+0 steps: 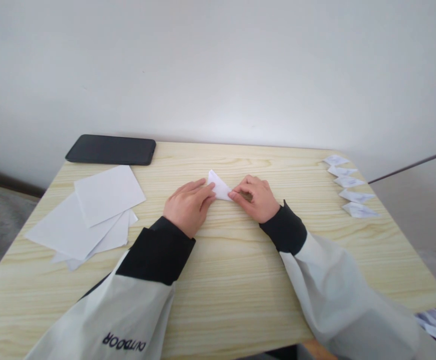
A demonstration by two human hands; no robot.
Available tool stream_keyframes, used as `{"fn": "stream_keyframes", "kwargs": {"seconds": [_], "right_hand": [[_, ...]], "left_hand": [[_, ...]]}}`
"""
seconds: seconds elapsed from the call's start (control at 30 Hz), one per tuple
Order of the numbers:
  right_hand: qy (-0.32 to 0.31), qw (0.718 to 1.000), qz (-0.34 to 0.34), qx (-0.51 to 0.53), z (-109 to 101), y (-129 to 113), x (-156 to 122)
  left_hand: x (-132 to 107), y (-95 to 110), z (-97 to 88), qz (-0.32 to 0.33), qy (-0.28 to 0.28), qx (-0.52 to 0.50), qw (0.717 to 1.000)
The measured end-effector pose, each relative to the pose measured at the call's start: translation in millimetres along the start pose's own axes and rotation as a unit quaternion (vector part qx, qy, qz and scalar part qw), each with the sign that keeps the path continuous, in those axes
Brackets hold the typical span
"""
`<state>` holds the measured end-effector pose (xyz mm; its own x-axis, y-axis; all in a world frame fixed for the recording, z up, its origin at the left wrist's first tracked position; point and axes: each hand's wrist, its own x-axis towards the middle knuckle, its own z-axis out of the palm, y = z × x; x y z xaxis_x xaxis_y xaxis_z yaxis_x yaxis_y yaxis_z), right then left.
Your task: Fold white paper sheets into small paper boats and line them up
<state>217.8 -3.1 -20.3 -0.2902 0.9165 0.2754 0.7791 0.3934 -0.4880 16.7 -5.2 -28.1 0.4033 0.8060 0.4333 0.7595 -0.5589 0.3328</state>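
A small white folded paper [221,187], roughly triangular with its point toward the wall, lies on the table between my hands. My left hand [190,202] grips its left edge, thumb and fingertips on the paper. At the paper's lower right corner, my right hand [256,198] pinches with thumb and index finger, the other fingers curled. The undersides of the fingers and any inner folds are hidden.
Loose white paper sheets [78,225] overlap on the left. Behind them a black phone [111,149] lies near the wall. Several folded paper pieces [357,196] form a column along the right edge of the wood-grain table [236,295]. A white wall [218,70] rises behind.
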Motion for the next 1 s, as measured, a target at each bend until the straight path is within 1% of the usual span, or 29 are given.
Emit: {"fn": "stream_keyframes", "kwargs": {"seconds": [0.13, 0.23, 0.37, 0.53, 1.0], "right_hand": [[0.036, 0.998, 0.035, -0.033, 5.1, -5.6, -0.1], [0.051, 0.997, 0.047, -0.045, 6.9, -6.6, -0.2], [0.055, 0.996, 0.049, -0.046, 7.7, -4.9, 0.0], [0.068, 0.996, 0.036, -0.047, 9.3, -2.6, 0.2], [0.043, 0.995, 0.055, -0.065, 7.8, -5.3, 0.6]], "left_hand": [[1.3, 4.4, -2.7, -0.009, 0.015, 0.029, 0.999], [1.9, 6.0, -4.2, 0.017, -0.006, 0.045, 0.999], [1.7, 4.1, -3.6, 0.061, -0.029, 0.051, 0.996], [1.7, 2.6, -2.4, 0.071, -0.035, 0.054, 0.995], [2.7, 3.9, -3.3, 0.074, -0.046, 0.052, 0.995]]}}
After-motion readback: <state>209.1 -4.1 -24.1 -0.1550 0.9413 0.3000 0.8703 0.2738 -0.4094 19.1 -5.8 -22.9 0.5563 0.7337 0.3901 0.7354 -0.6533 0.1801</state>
